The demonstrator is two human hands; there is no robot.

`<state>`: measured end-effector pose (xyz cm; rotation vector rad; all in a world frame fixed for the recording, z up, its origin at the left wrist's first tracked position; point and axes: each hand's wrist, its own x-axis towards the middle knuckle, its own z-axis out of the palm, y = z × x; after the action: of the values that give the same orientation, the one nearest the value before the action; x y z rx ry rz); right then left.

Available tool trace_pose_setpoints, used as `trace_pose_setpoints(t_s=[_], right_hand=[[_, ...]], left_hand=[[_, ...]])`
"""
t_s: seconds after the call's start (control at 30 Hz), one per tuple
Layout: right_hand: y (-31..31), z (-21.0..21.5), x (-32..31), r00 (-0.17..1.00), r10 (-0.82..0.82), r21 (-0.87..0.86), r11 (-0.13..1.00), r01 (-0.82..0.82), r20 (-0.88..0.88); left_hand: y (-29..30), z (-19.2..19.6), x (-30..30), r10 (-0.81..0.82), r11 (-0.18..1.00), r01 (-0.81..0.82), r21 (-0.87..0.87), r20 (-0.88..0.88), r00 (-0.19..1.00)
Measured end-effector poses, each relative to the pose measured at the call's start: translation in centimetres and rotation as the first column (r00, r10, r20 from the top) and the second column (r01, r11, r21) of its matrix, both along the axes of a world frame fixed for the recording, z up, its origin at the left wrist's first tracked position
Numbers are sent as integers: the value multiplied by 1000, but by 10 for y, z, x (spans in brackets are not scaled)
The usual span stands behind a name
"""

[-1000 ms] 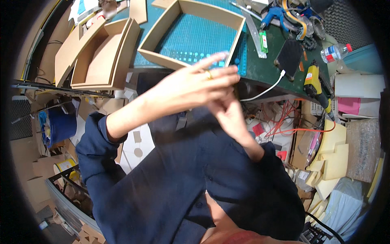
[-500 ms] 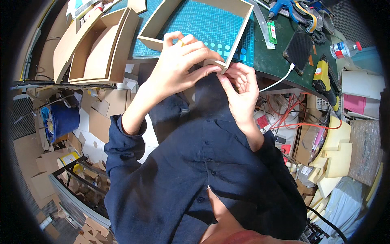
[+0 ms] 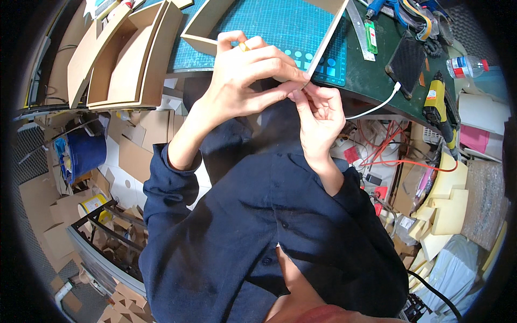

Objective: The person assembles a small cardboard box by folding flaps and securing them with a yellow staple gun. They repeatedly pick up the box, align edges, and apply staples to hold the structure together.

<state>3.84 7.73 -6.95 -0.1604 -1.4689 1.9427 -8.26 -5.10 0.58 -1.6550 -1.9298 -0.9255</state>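
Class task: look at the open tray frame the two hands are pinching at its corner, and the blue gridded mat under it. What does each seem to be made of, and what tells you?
Tray frame: probably thick cardboard or thin fibreboard, matte tan faces with a pale cut edge. Gridded mat: looks like a rubbery plastic cutting mat, flat teal with fine printed grid lines. The left hand and right hand meet at the frame's near corner.

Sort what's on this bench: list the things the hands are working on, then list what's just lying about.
In hand:
- cardboard frame, near corner pinched by left hand and right hand
- blue cutting mat under it

Lying about:
- stacked cardboard trays
- steel ruler
- dark phone with white cable
- water bottle
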Motion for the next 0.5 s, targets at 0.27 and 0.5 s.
trace_pose_setpoints(t_s=[0.27, 0.5], right_hand=[[-1, -2, -4, 994, -55, 47, 998, 51, 94], [-6, 1, -9, 995, -58, 1, 998, 58, 76]], left_hand=[[3, 2, -4, 7, 1000, -7, -15, 41, 999], [1, -2, -15, -55, 999, 55, 2, 0, 999]])
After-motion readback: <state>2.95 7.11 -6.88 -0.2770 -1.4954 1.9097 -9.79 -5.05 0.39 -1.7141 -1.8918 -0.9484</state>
